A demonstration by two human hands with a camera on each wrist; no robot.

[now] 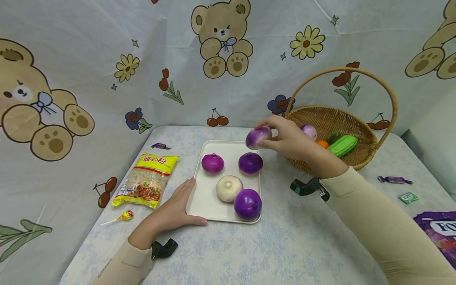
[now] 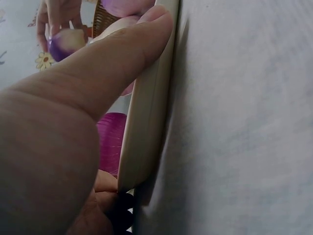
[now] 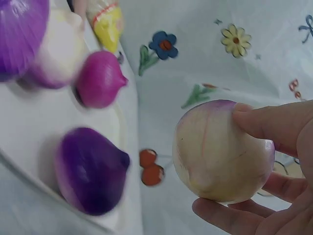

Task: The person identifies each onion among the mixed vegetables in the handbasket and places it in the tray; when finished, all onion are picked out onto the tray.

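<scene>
My right hand [image 1: 285, 134] holds a purple-and-white onion [image 1: 258, 137] above the far right corner of the white tray [image 1: 204, 209]. In the right wrist view its pale side shows between thumb and fingers. My left hand [image 1: 176, 209] rests against the tray's left side, its fingers along the edge and its thumb at the near rim. On the tray sit a magenta onion [image 1: 212, 163], a dark purple onion [image 1: 251, 163], a whitish onion [image 1: 229, 188] and a bright purple onion [image 1: 247, 204]; the last two lie side by side near the front.
A wicker basket [image 1: 360, 158] with a tall handle stands at right, holding a pinkish onion [image 1: 309, 132], an orange item [image 1: 322, 144] and a green cucumber-like vegetable [image 1: 342, 146]. A pasta bag [image 1: 146, 180] and a lollipop [image 1: 126, 215] lie left. Wrapped candies [image 1: 394, 180] lie right.
</scene>
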